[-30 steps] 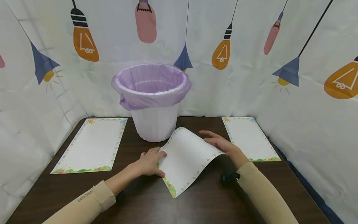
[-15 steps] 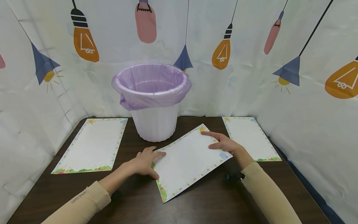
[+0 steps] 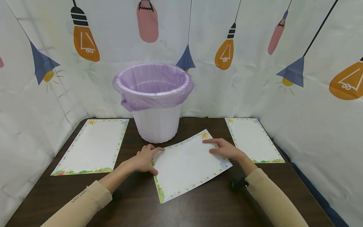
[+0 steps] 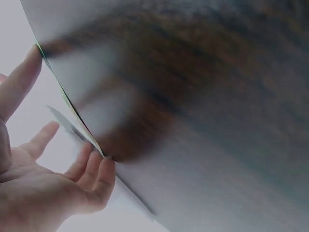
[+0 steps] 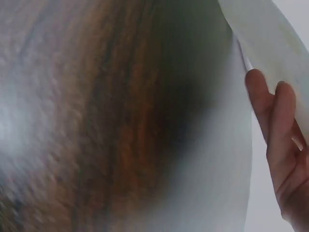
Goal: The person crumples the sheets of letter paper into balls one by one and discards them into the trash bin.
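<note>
Leaf-bordered stationery sheet [image 3: 187, 170] lies on the dark wood-grain table [image 3: 198, 212], between the person's 2 hands; its long axis runs slantwise, from near left to far right; the end printed with the sun [image 3: 204, 135] and blue cloud [image 3: 224, 165] points right, the grassy end left. The left hand [image 3: 144, 159] has its thumb and forefinger spread wide, fingertips touching the grassy edge; the right hand [image 3: 227, 149] lies over the sun-and-cloud end, forefinger and thumb extended and a little apart; whether its other fingers lie beneath, I cannot tell. Just beyond the sheet stands a white bin [image 3: 157, 127] with a lilac liner [image 3: 156, 102]; 2 matching sheets flank it, upright to the viewer, 1 at far left [image 3: 92, 146], 1 at far right [image 3: 253, 142], near the right hand; a lamp-print curtain [image 3: 215, 97] hangs behind.
</note>
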Demonstrator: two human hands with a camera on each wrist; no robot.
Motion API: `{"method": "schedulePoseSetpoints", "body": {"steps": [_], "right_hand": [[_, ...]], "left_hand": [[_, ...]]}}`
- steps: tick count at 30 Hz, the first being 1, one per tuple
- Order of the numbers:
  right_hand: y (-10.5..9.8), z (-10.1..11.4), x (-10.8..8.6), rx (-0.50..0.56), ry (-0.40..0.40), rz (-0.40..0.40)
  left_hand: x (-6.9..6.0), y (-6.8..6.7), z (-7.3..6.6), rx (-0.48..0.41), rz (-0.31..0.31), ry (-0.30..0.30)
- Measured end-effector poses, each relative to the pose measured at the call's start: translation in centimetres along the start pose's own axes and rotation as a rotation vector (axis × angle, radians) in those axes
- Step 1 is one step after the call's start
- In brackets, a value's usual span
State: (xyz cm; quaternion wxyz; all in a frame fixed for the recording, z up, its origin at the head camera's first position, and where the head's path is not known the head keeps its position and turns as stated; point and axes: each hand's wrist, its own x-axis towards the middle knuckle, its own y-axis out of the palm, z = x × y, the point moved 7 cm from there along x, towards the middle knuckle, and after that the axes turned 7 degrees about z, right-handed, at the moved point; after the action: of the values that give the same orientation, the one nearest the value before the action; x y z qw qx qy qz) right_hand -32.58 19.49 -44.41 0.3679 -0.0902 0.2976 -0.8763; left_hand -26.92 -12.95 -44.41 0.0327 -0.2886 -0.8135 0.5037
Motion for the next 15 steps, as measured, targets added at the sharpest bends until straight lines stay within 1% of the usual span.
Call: {"method": "schedulePoseSetpoints", "body": {"steps": [2,5,10,13,14,15], "right_hand": [[0.2,0.0,0.1,-0.002,0.014,-0.003],[0.3,-0.4,0.1,0.006,0.055,-0.021],[0.2,-1.0,-0.1,0.046,0.122,-0.105],[0.2,-1.0,-0.1,0.047,0.125,-0.147],[0.3,-0.5,-0.2,0.052,0.128,-0.156],[0.3,-0.5,-0.2,0.056,0.128,-0.169]], "left_hand": [[-0.1,-0.1,0.0,0.004,0.006,-0.003],[-0.3,-0.1,0.0,0.018,0.019,0.009],[-0.7,-0.3,0.1,0.018,0.040,0.031],[-0.8,-0.4,0.3,0.011,0.045,0.038],[-0.8,-0.4,0.4,0.008,0.044,0.041],[-0.8,-0.4,0.5,0.007,0.039,0.045]]}}
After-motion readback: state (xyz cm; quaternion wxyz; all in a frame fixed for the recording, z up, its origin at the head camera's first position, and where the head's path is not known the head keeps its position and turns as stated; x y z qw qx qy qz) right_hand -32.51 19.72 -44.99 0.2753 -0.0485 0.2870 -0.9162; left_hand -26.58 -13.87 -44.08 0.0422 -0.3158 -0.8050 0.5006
